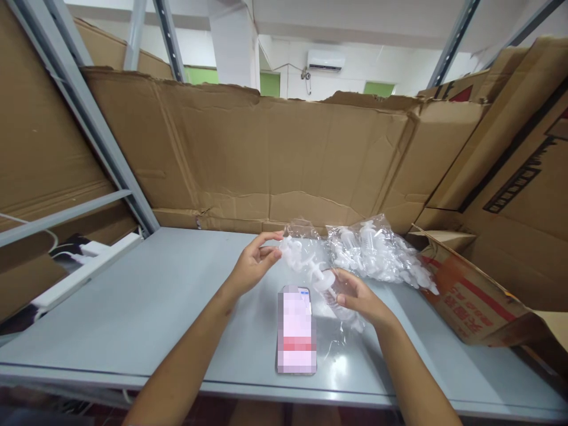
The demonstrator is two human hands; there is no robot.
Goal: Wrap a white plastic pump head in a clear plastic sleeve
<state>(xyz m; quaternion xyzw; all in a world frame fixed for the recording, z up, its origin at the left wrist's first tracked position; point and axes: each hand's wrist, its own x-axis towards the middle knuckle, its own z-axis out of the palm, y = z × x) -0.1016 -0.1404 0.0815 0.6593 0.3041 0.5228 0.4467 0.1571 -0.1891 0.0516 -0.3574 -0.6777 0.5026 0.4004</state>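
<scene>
Just beyond the phone [296, 330] on the grey surface [146, 307], our left hand [255, 263] pinches a white plastic part [290, 251], while our right hand [357, 296] grips a clear syringe barrel [327, 284]. A bag of syringes [377, 251] lies behind the phone, to its right.

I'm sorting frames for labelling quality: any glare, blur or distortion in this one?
Head view: wide-angle bending at the edges; soft glare on the grey table near the clear plastic bag; the phone screen is pixelated; the left hand and right hand look reasonably sharp.
</scene>
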